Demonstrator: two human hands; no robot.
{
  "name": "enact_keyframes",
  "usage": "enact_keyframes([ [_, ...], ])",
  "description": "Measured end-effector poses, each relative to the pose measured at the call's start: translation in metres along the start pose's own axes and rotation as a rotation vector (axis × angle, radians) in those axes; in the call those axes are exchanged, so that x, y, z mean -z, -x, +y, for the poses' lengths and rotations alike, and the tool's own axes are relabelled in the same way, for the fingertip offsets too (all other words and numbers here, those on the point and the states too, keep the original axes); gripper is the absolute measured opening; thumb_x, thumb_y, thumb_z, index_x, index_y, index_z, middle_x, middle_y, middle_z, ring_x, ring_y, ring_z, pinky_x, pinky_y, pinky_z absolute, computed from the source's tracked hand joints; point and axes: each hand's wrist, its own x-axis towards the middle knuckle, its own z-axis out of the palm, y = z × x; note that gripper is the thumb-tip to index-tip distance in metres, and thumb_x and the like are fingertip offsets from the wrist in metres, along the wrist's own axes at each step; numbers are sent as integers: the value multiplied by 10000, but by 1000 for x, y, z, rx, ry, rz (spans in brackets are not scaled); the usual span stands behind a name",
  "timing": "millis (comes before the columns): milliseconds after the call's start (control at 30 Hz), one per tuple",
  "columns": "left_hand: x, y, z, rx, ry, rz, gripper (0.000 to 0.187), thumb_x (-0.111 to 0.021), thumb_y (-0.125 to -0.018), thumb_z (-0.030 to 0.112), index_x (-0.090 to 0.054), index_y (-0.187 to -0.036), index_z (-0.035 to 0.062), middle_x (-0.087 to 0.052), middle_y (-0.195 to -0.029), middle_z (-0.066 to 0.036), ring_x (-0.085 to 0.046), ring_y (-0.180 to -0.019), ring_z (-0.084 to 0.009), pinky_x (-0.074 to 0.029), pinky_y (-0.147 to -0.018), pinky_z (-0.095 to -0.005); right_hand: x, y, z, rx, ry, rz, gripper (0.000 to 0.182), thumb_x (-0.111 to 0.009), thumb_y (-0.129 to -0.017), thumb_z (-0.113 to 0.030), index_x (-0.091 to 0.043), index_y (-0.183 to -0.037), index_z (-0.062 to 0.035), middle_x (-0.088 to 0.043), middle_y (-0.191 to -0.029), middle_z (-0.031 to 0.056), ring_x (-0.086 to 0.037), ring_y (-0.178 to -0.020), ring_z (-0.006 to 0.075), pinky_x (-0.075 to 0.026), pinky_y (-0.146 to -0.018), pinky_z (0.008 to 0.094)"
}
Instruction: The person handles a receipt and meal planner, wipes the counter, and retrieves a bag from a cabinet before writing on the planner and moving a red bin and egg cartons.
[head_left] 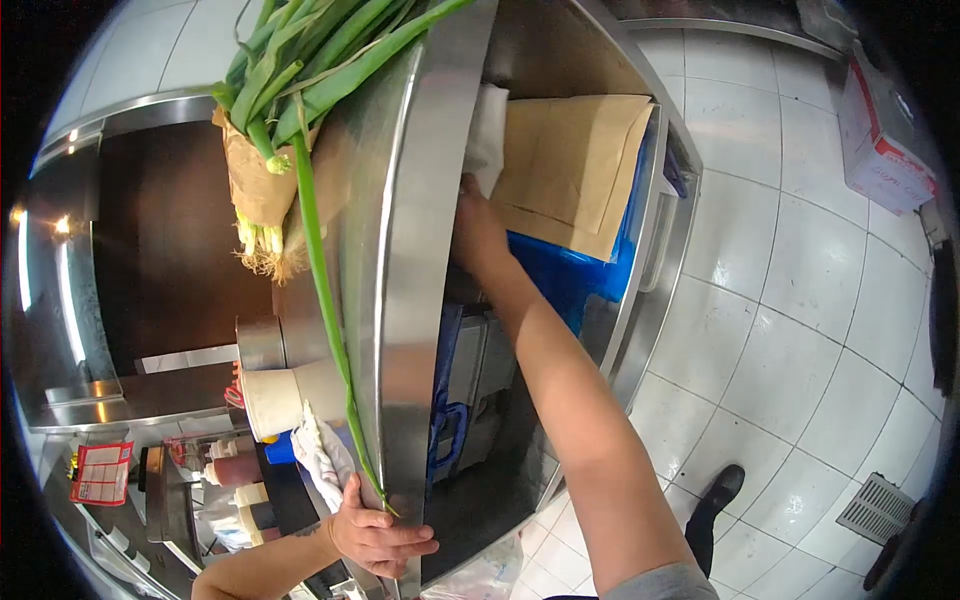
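My left hand [380,535] rests on the edge of the steel counter [400,330], fingers stretched out and holding nothing. The tip of a long green onion leaf [335,320] lies right by its fingers. My right hand [482,228] reaches into an open drawer [620,350] under the counter, beside a white cloth or bag [487,140]. Its fingers are mostly hidden by the counter edge, so their grip does not show. Brown paper envelopes or bags [570,165] and blue plastic [590,285] lie in the drawer. A bunch of green onions [262,180], wrapped in brown paper, lies on the counter.
A white tub [270,400] and a crumpled white cloth [322,462] sit on the counter near my left hand. Several bottles [235,470] stand beyond. On the tiled floor [760,340] are a cardboard box [885,140] and a drain grate [877,508].
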Motion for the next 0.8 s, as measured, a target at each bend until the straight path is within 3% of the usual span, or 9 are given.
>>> enact_keyframes([
  [67,0,4,1,3,-15,-42,361,-446,-809,370,-660,-1093,309,-515,-1257,157,-209,-1344,-179,55,-1058,-627,-3,-3,-16,116,-12,47,198,-540,-779,-44,-631,-953,-18,-552,-1073,182,-605,-933,354,-545,-716,417],
  [333,-1,36,8,10,-63,-167,349,-449,-824,348,-648,-1110,324,-495,-1269,174,-198,-1348,-176,29,-1039,-664,8,39,5,-54,-173,101,323,-613,-733,2,-573,-1054,-3,-509,-1178,212,-543,-1037,380,-484,-876,414],
  [400,0,42,5,-47,-157,-234,341,-438,-833,352,-644,-1105,345,-489,-1267,187,-201,-1349,-150,43,-1041,-652,59,79,5,23,-444,265,353,-625,-771,-23,-526,-1110,-14,-500,-1170,197,-559,-994,295,-486,-799,379],
  [467,-2,55,3,-80,-177,-272,340,-436,-838,355,-639,-1110,352,-487,-1265,195,-202,-1346,-137,53,-1040,-647,103,114,17,51,-284,638,426,-673,-738,-63,-496,-1116,24,-478,-1189,216,-492,-1056,409,-380,-944,432],
  [533,-2,60,6,-121,-191,-312,339,-434,-842,358,-634,-1115,359,-485,-1262,202,-204,-1344,-124,62,-1040,-641,111,127,33,-372,-76,658,484,-737,-756,-221,-502,-1107,15,-486,-1163,151,-514,-983,257,-466,-717,366],
  [567,-3,58,5,-103,-172,-300,340,-433,-843,362,-632,-1119,359,-485,-1259,206,-198,-1345,-118,68,-1040,-637,103,127,47,-434,-93,508,614,-748,-730,-309,-461,-1110,79,-537,-1051,261,-512,-1005,394,-394,-892,417],
  [667,-2,59,1,-69,-177,-303,341,-448,-829,368,-635,-1115,355,-487,-1252,212,-187,-1347,-116,64,-1041,-638,100,91,29,-564,-522,133,478,-686,-763,-260,-518,-1040,91,-592,-926,266,-578,-870,391,-435,-774,430],
  [733,-2,60,3,-43,-191,-325,342,-466,-814,369,-640,-1108,350,-491,-1248,213,-180,-1350,-118,56,-1041,-643,92,56,18,-382,-589,263,473,-665,-790,-225,-506,-1090,104,-627,-944,187,-620,-832,258,-491,-705,321],
  [800,-3,58,4,-37,-96,-201,339,-486,-779,361,-662,-1068,346,-506,-1231,209,-184,-1349,-137,39,-1039,-658,108,21,-8,-466,-1189,11,374,-595,-833,-149,-506,-1093,104,-623,-973,201,-640,-870,281,-529,-728,341],
])
